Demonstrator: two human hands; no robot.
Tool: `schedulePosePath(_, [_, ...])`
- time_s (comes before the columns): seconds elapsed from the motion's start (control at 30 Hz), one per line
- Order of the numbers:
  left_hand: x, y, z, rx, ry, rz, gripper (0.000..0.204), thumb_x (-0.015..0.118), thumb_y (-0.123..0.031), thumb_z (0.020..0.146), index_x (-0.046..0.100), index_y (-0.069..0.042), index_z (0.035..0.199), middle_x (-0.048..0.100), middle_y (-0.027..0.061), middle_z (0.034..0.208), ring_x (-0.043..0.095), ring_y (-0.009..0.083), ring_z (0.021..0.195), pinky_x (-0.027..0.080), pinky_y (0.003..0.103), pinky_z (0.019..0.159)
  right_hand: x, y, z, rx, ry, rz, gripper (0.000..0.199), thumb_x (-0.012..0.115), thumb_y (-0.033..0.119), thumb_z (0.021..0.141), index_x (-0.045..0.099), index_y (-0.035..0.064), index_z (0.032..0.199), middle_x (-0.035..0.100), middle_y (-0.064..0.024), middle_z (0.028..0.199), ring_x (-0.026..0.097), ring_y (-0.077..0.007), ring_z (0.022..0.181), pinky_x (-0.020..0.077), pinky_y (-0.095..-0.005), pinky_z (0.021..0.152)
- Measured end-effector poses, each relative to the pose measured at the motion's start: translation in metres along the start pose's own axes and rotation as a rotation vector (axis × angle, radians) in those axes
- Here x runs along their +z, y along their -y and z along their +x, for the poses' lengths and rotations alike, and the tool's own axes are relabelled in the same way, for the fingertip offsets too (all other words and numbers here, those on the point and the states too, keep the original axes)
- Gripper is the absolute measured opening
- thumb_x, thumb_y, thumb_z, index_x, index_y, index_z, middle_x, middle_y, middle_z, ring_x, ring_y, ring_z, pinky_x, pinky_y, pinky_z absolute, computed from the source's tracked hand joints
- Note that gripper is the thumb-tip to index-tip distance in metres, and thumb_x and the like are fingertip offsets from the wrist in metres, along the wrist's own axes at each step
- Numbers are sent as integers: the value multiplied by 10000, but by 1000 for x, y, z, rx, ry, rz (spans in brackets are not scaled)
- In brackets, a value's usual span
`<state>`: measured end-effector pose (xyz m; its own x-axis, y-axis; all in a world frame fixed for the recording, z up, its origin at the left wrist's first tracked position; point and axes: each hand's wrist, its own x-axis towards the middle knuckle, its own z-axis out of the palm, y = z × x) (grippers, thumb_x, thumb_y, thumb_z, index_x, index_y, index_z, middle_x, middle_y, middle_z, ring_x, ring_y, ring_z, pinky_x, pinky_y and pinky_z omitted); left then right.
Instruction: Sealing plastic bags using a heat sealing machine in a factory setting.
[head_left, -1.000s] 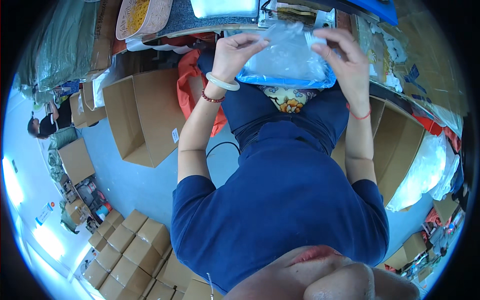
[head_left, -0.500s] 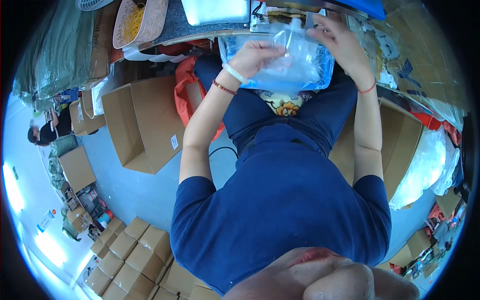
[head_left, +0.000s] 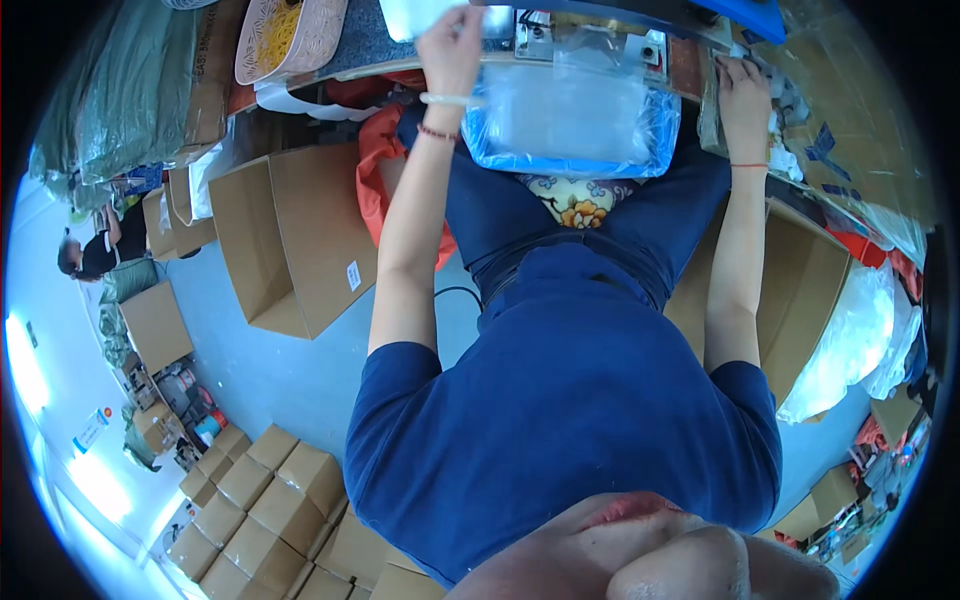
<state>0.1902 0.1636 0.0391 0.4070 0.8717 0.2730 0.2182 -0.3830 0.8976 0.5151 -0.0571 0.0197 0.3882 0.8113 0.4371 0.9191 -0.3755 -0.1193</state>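
My left hand (head_left: 450,48) is raised over the far edge of the workbench, its fingers drawn together beside a stack of clear plastic sheets or bags (head_left: 400,20). Whatever those fingers hold, if anything, is hidden. Far to the right, my right hand (head_left: 745,105) reaches down among crumpled clear plastic pieces (head_left: 785,98) by a cardboard box (head_left: 850,110). Its fingers are bent, and what lies under the tips does not show. Between my arms, a tray lined with blue plastic (head_left: 570,165) sits over my lap, with clear plastic bags (head_left: 570,110) inside.
At the bench's far middle is a machine with a dark bar (head_left: 640,18) and metal fittings. A white basket (head_left: 325,45) of yellow rubber bands stands left. Open cardboard boxes (head_left: 325,240) flank my legs. Stacked cartons (head_left: 265,500) and another person (head_left: 100,250) are farther left.
My hands have parted from the clear plastic bag over the tray. The left has moved up to the clear stack, the right outward and down to the plastic pieces.
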Motion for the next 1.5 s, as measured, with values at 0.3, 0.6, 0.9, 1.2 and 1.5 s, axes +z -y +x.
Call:
schedulePosePath(0.3, [-27,49,-39,619,-2,656,224,673,-106,854,701,-67,1073,693,88,1139,622,249,1127,454,387,970,-27,10,-6,115,-22,89,258,654,201,892,661,105,1131,626,-127,1107,653,-300,900,519,-391,812])
schedulePosePath(0.6, [-31,-42,-62,-109,202,41,188,756,-142,831,751,-27,979,744,74,877,677,82,773,521,225,695,-115,130,-22,408,301,944,245,718,96,864,708,78,1107,690,-31,997,612,-87,846,487,-225,767])
schedulePosePath(0.9, [-14,-89,-68,-208,531,-125,190,730,-143,867,743,-18,1010,738,47,893,635,64,803,506,223,734,-132,143,17,-250,263,891,218,701,128,859,694,44,1060,674,-77,964,622,-187,825,488,-290,755])
schedulePosePath(1.2, [18,-54,-59,-610,948,-548,264,656,-157,925,679,44,1095,721,149,997,711,232,914,569,309,831,-94,115,32,-115,596,847,270,622,235,921,647,74,1135,682,-108,1091,657,-316,929,504,-350,814])
schedulePosePath(1.5, [52,-30,-28,-720,723,-954,335,662,-181,926,635,70,1148,700,137,1042,699,256,964,579,342,836,-26,22,26,-206,-118,55,215,534,162,940,611,116,1136,666,-147,1053,614,-405,942,521,-447,794])
